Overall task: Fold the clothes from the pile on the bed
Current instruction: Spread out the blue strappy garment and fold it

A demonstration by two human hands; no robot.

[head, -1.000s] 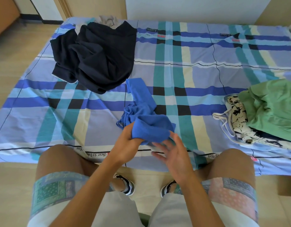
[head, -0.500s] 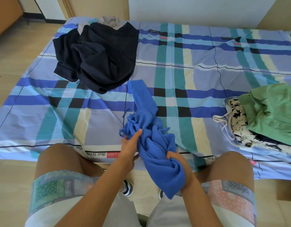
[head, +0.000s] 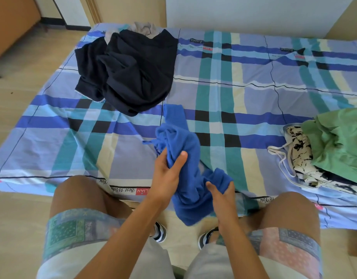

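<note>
A crumpled bright blue garment [head: 181,141] lies at the near edge of the bed, one end stretched away from me and the other hanging over the edge between my knees. My left hand [head: 167,174] grips its bunched middle, thumb up against the cloth. My right hand [head: 222,195] holds a fold of its lower part close to the bed edge. A pile of dark navy clothes [head: 131,69] sits at the far left of the bed, with a beige piece [head: 143,29] behind it.
The bed carries a blue, teal and cream checked sheet [head: 244,101]. At the right edge lie a green garment [head: 342,141] and a black-and-cream patterned one [head: 300,158] with straps. My knees press against the near bed edge. Wooden floor lies to the left.
My left hand moved from under the cloth to a grip on its bunched middle. My right hand shifted up to a fold near the bed edge, and the hanging end now drops lower.
</note>
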